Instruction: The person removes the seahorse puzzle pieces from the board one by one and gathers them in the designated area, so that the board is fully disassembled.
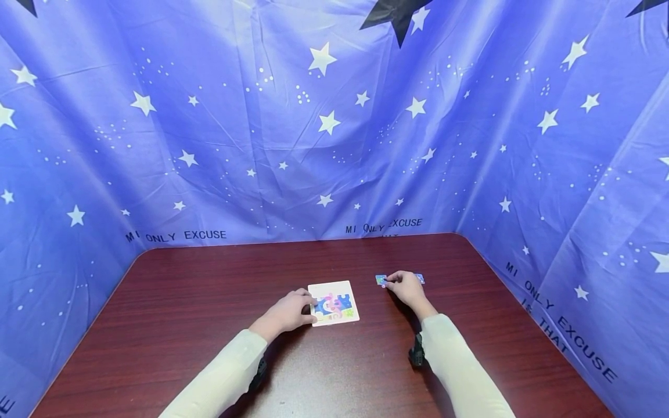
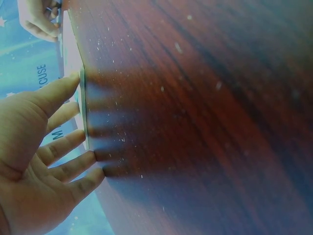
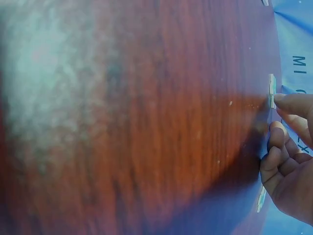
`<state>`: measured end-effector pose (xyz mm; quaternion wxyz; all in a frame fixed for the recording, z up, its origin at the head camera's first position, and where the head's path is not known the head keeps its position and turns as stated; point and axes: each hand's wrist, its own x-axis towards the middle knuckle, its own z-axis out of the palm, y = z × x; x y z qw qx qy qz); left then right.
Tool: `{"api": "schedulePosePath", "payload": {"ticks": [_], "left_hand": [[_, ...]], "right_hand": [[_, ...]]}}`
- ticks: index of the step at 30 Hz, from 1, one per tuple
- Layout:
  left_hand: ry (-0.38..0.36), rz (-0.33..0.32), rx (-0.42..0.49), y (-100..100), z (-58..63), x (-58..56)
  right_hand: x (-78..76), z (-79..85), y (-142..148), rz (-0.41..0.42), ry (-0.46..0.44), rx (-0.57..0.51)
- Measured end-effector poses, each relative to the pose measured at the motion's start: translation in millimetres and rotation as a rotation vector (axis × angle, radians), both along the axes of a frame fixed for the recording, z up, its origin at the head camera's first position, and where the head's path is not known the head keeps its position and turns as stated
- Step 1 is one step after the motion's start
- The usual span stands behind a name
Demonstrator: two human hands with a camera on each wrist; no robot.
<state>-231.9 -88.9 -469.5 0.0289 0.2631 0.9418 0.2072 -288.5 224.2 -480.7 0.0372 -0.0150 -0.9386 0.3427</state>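
Note:
A square puzzle board (image 1: 334,287) with a pale border lies flat on the table, partly filled with blue, pink and green picture pieces. My left hand (image 1: 290,310) rests at its left edge. In the left wrist view, the spread fingers and thumb of that hand (image 2: 24,147) touch the board's side. Further right, my right hand (image 1: 407,287) pinches a small blue and green puzzle piece (image 1: 380,280) at the tabletop. The thumb meets this piece (image 3: 272,90) in the right wrist view, while the other fingers curl in. Another blue puzzle piece (image 1: 420,278) lies partly hidden behind the right hand.
The dark red wooden table (image 1: 209,278) has a glossy surface. Blue star-patterned cloth (image 1: 292,145) hangs behind it and along both sides. A black wrist device (image 1: 416,351) sits under the right sleeve, and another (image 1: 258,374) under the left.

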Motion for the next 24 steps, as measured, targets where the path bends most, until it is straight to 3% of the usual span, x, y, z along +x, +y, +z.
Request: {"api": "schedulePosePath", "payload": {"ticks": [11, 24], "left_hand": [[-0.007, 0.005, 0.008, -1, -0.8, 0.1], [-0.004, 0.008, 0.018, -1, -0.8, 1.0]], "right_hand": [[6.6, 6.8, -7, 0.039, 0.052, 0.0], [14.2, 5.7, -24, 0.114, 0.027, -0.047]]}}
